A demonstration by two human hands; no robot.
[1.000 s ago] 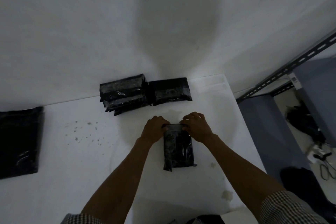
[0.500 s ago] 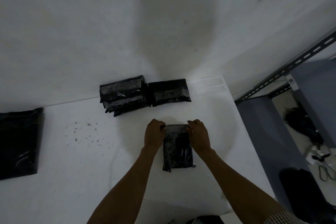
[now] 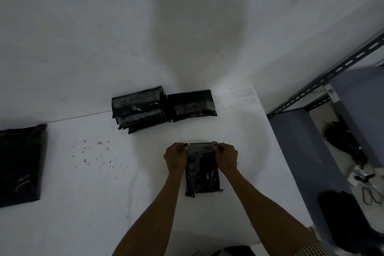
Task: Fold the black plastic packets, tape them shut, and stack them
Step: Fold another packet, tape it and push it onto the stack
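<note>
Both your hands pinch the far corners of the black packet on the white table.

Your left hand and right hand have their fingers curled tight, each clamped on one far corner of the glossy, crinkled rectangle. It lies flat, nearer you than the stack of taped packets and a little to its right, with bare table between them. A single taped packet touches the stack's right side, and flat black bags lie well to its left. The pale band along the held edge may be tape, but the dim light leaves that unclear.
</note>
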